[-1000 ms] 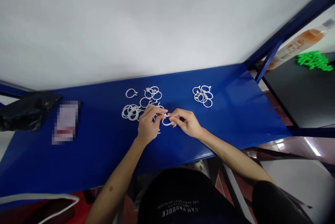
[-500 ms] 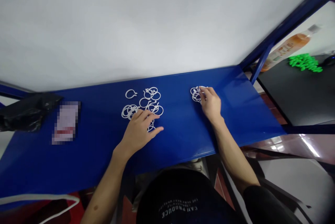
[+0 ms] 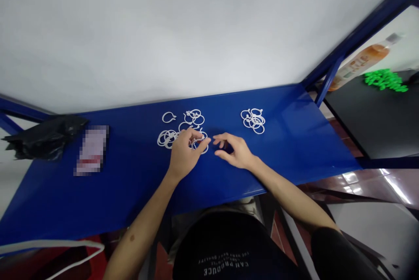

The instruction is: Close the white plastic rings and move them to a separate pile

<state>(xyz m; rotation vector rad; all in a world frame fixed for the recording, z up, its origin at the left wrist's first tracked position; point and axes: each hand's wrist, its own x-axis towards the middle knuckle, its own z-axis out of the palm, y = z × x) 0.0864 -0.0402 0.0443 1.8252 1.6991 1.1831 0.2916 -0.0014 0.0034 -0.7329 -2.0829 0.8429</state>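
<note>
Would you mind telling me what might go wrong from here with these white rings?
1. The white rings in the left cluster overlap, so lifting one might drag its neighbours along.
2. The left hand covers some of them; whether it grips one is hard to tell, so a ring there could slip or get nudged.
3. The right cluster overlaps too, so its rings might catch on each other.
</note>
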